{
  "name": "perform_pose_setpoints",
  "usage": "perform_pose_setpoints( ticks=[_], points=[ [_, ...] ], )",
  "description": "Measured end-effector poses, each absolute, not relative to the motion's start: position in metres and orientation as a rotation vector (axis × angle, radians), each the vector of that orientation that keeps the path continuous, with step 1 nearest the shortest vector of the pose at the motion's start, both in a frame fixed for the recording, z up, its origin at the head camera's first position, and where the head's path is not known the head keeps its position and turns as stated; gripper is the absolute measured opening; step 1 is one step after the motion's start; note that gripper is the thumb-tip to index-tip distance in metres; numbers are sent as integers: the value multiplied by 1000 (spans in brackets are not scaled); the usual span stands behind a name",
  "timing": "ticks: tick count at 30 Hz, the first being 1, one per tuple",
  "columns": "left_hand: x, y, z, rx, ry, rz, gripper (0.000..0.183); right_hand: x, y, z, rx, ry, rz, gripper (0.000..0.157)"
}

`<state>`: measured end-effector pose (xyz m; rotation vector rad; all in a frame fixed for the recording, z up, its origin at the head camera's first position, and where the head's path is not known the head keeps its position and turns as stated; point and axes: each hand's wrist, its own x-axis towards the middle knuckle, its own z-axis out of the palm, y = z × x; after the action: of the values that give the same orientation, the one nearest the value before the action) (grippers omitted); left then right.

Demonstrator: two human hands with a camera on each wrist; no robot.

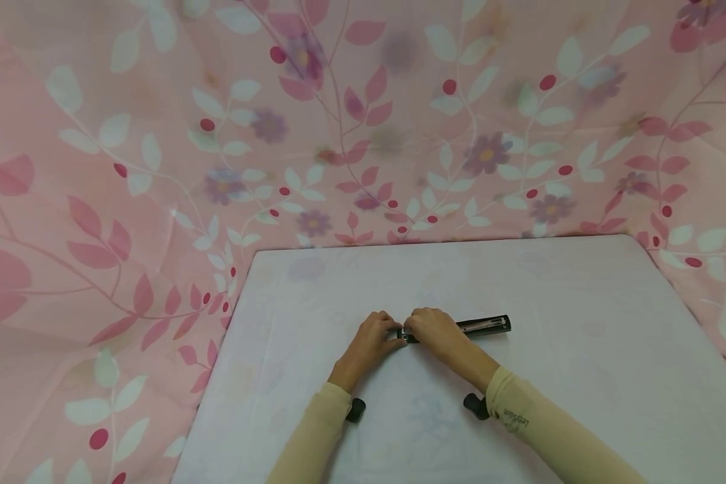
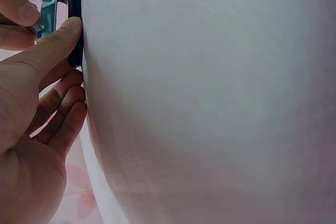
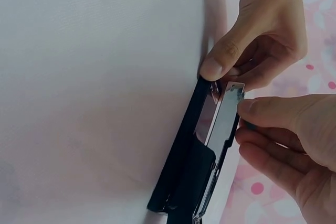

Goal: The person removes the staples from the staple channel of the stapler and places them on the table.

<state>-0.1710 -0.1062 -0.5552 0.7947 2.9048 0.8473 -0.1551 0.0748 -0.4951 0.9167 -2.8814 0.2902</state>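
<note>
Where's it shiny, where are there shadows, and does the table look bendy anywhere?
Right wrist view: the stapler's metal strip shines pale; left wrist view: the table darkens toward the picture's right edge, and its own edge looks curved, perhaps from lens distortion; head view: a soft shadow lies beside the left sleeve.

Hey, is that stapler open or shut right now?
Open: in the right wrist view, the stapler has its metal magazine lying uncovered toward the tip.
</note>
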Motion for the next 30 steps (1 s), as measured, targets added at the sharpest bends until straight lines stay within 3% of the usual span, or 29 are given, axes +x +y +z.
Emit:
perform_pose_setpoints(
  ticks=[12,30],
  points=[
    [-171,-106,-559,792,2915,820,33,-150,89,-489,890,-2801,429,11],
    [-170,-107,-558,784,2913,829,33,-112,125,-490,861,-2718,478,15]
  ],
)
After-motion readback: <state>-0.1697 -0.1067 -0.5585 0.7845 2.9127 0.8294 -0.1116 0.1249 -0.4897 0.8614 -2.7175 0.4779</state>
